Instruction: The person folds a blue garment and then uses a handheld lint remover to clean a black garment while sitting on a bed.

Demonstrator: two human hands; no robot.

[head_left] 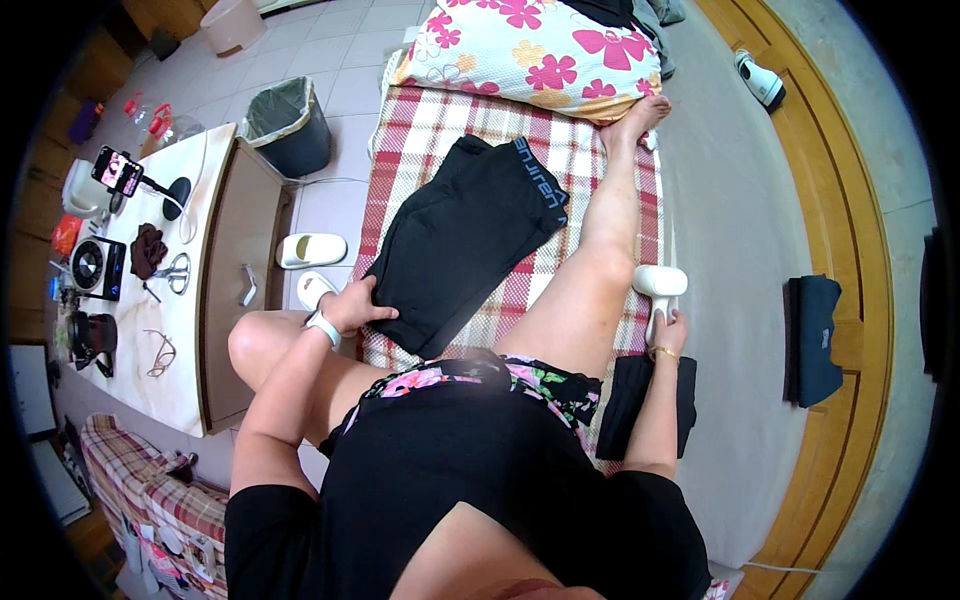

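Observation:
Black trousers (461, 232) with a lettered waistband lie folded lengthwise on the plaid bed cover (405, 120), the waistband towards the upper right. At their lower left edge rests my left hand (360, 304), thumb on the cloth and fingers by the edge; whether it pinches the fabric is not clear. My right hand (670, 330) is closed around the handle of a white handheld appliance (660, 282) with a rounded head, beside my right knee. A folded black garment (685, 405) lies partly under my right forearm.
A flower-print pillow (525, 56) lies at the bed's far end. Left of the bed stand a lined waste bin (289, 127), white slippers (311, 250) and a marble-topped cabinet (217, 172) with scissors (178, 274), glasses (160, 352) and a phone on a stand (118, 171). A folded dark garment (817, 341) lies at the right.

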